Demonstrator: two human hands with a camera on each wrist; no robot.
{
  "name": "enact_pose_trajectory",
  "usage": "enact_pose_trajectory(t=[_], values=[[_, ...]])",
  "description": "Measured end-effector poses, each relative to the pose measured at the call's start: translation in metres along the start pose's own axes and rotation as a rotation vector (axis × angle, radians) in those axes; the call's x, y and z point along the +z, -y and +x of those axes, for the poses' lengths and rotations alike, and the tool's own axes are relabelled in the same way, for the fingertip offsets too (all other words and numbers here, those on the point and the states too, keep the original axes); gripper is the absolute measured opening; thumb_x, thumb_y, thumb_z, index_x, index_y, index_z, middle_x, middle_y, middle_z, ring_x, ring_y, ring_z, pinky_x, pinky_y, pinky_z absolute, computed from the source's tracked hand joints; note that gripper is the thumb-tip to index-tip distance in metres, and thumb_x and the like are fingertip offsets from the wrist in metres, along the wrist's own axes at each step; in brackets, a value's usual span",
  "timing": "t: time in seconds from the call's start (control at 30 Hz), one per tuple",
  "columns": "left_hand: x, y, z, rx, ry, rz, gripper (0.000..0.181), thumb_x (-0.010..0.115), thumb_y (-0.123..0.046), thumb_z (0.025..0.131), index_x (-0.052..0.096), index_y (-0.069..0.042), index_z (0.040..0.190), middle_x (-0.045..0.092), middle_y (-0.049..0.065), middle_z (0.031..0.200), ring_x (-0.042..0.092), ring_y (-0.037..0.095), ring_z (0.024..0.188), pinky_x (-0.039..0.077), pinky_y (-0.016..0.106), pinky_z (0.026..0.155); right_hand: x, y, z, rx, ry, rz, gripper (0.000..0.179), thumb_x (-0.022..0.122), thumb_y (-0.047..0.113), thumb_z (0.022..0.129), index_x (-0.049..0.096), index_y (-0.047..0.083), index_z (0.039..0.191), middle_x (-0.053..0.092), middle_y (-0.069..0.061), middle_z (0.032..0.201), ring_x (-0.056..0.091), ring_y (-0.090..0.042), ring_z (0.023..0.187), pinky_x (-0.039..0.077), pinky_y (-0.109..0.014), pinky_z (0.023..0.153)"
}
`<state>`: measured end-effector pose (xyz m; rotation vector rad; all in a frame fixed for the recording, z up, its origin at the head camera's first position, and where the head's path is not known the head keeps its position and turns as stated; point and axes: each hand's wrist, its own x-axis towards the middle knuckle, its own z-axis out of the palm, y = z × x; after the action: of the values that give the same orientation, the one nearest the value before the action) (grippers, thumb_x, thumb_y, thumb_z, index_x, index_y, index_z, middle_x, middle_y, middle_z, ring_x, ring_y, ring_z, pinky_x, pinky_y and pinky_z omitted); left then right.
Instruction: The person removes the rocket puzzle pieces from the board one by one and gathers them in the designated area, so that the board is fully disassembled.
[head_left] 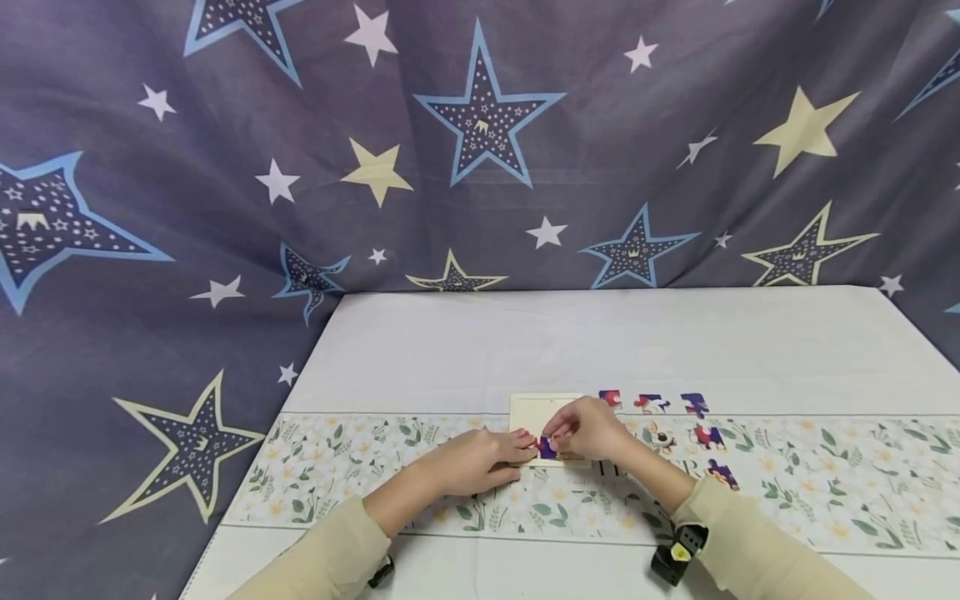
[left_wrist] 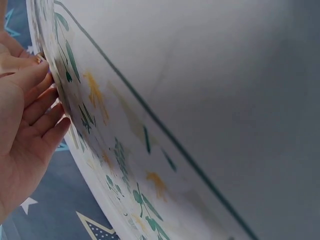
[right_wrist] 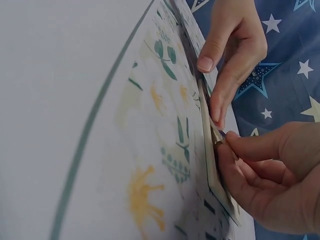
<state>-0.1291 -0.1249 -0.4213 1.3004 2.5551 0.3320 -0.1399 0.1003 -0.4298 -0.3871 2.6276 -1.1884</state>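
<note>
A shallow cream puzzle tray [head_left: 531, 408] lies on the table, with purple-and-red puzzle pieces along its lower part. My left hand [head_left: 478, 461] rests at the tray's lower left, fingers extended and fingertips touching the pieces there. Over the tray, my right hand [head_left: 588, 429] pinches a puzzle piece [head_left: 548, 448] between thumb and forefinger. In the right wrist view the pinched piece is a thin tilted edge at the tray [right_wrist: 212, 172], mostly hidden by the fingers. The left wrist view shows the left hand [left_wrist: 25, 115] with its fingers at the tray's side.
Several loose puzzle pieces [head_left: 707, 436] lie spread to the right of the tray, some near the right forearm. A floral printed band [head_left: 847, 475] crosses the white table [head_left: 600, 342]. Behind the table hangs a star-patterned curtain [head_left: 480, 217].
</note>
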Motion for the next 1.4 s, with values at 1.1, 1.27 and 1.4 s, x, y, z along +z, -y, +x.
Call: enact_pose_trajectory(t=[1.1,1.27,1.4], values=[[0.001,0.0,0.001,-0.016,0.024,-0.006,0.042,0.054,-0.029,0.099,0.053,-0.016,0.138,0.049,-0.004,0.145,0.043,0.012,0.139,0.04,0.034,0.113,-0.092,-0.074,-0.087,0.151,0.05,0.015,0.016,0.078,0.017,0.078,0.075,0.004,0.088,0.073,-0.005,0.072,0.066,-0.017,0.057,0.053,-0.029,0.05],[0.0,0.002,0.003,-0.003,0.009,0.007,0.041,0.054,-0.028,0.098,0.054,-0.016,0.137,0.051,-0.004,0.144,0.043,0.012,0.139,0.041,0.034,0.112,-0.092,-0.075,-0.094,0.135,0.021,-0.07,0.011,0.08,0.015,0.076,0.075,0.008,0.083,0.07,-0.001,0.068,0.06,-0.01,0.055,0.048,-0.025,0.048],[-0.001,0.002,0.004,0.003,0.012,0.005,0.041,0.054,-0.029,0.099,0.054,-0.016,0.137,0.05,-0.003,0.144,0.043,0.012,0.139,0.041,0.034,0.112,-0.087,-0.072,-0.096,0.079,-0.072,-0.23,0.008,0.081,0.016,0.074,0.075,0.014,0.078,0.069,0.005,0.069,0.053,-0.001,0.056,0.045,-0.02,0.051]])
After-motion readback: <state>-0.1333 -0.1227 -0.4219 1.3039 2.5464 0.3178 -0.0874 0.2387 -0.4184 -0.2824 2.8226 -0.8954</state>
